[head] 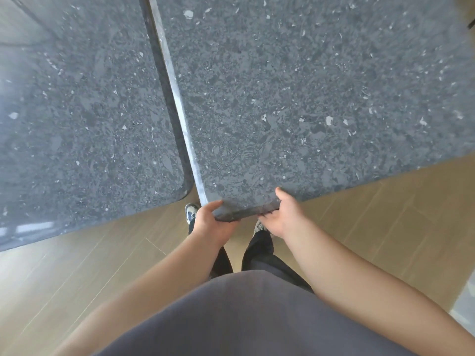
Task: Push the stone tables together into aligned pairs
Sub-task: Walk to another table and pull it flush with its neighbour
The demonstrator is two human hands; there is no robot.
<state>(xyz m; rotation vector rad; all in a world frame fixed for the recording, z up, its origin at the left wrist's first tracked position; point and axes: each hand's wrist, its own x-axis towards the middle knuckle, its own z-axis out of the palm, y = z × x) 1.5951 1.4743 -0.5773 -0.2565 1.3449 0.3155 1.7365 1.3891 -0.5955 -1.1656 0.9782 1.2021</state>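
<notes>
Two stone tables side by side, my left hand (209,222) and right hand (285,217) grasping the right table (295,98) near corner, left table (84,111) just beside it, narrow gap between.

Two stone tables: left table (84,111), right table (295,98). Two hands: left hand (209,223), right hand (284,218). Two shoes: left shoe (191,211), right shoe (259,226).

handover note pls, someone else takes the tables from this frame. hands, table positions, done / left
Left hand and right hand: both grip the near corner of the right stone table.
Left stone table sits alongside; the long edges look nearly touching, with a thin seam between.
Done: the pair is brought side by side.
Left: near ends are not flush, the right table's corner sits closer to the person. Probably slide it until the ends line up and the seam closes.
</notes>
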